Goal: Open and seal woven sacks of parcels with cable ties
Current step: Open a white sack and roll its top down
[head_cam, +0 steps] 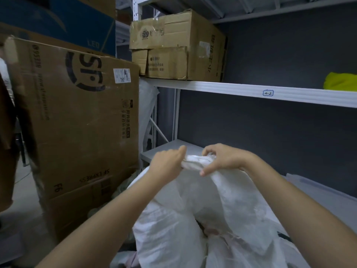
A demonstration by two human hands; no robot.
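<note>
A white woven sack (193,219) stands in front of me, low in the middle of the head view, its top gathered into a bunched neck (195,161). My left hand (168,163) grips the neck from the left, thumb up. My right hand (224,158) pinches the neck from the right, its fingers curled over the fabric and one finger pointing down-left. No cable tie can be made out; the hands hide the tip of the neck. A gap lower in the sack shows something pinkish inside (210,231).
A large brown SF Express carton (81,120) stands close on the left. White metal shelving (231,88) runs behind the sack, with cardboard boxes (173,47) on the upper shelf and a yellow-green item (342,82) at far right. A grey wall backs the shelves.
</note>
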